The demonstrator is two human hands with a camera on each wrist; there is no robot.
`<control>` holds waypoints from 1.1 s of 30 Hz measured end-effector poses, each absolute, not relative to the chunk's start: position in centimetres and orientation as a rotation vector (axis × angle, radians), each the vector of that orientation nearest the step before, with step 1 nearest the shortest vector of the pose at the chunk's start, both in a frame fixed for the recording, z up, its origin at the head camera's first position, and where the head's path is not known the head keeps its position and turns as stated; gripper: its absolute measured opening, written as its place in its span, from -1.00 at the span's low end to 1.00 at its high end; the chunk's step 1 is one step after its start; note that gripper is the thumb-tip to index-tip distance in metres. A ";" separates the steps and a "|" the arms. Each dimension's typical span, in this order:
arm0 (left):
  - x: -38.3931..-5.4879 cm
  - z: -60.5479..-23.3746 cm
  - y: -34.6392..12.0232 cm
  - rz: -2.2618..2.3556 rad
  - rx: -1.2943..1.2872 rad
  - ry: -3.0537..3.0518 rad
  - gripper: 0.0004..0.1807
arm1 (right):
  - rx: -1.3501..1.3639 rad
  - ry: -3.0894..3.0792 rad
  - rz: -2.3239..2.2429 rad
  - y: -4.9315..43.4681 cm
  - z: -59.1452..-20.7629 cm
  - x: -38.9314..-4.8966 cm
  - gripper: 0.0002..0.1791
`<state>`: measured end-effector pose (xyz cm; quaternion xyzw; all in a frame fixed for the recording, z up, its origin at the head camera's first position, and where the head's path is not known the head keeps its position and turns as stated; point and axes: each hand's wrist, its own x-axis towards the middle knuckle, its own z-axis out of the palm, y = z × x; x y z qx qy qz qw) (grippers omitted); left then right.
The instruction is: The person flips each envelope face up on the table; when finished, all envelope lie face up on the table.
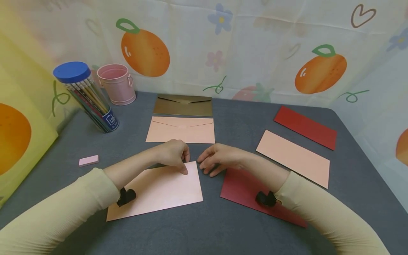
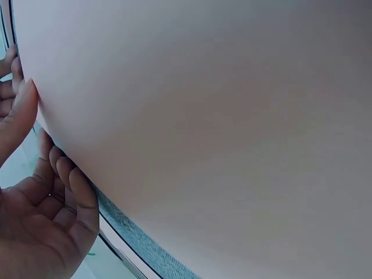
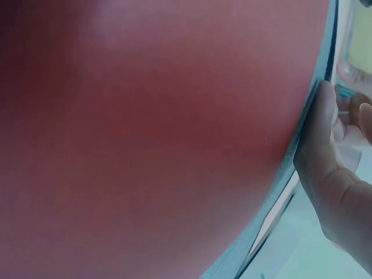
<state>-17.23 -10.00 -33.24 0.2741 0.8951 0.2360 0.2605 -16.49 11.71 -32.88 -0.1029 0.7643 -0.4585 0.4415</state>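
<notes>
A pale pink envelope (image 1: 169, 189) lies plain side up on the near left of the table. At its far right corner my left hand (image 1: 170, 156) pinches the edge, thumb on the top face and fingers curled beyond it, as the left wrist view also shows. My right hand (image 1: 224, 157) hovers just right of that corner with loosely bent fingers and nothing in its grasp. Under the right forearm is a dark red envelope (image 1: 237, 189), partly hidden by the arm. In the right wrist view, the right thumb (image 3: 319, 122) extends past the red envelope's edge.
Behind the hands lie a pink flapped envelope (image 1: 181, 131) and a gold one (image 1: 181, 108). To the right are another pink envelope (image 1: 294, 159) and a red one (image 1: 306, 127). A pencil jar (image 1: 92, 102), a pink bucket (image 1: 119, 88) and an eraser (image 1: 89, 160) stand left.
</notes>
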 end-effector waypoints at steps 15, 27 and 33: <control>-17.7 -31.3 -9.8 0.774 0.748 2.385 -0.72 | -0.269 1.838 -1.245 10.9 -32.6 -15.9 -0.75; -19.0 -30.2 -11.1 0.938 0.634 2.368 -0.76 | -0.286 1.928 -1.316 14.0 -31.0 -17.1 -0.74; -20.0 -30.3 -12.4 0.950 0.563 2.421 -0.76 | -0.275 2.003 -1.338 16.6 -30.6 -18.3 -0.70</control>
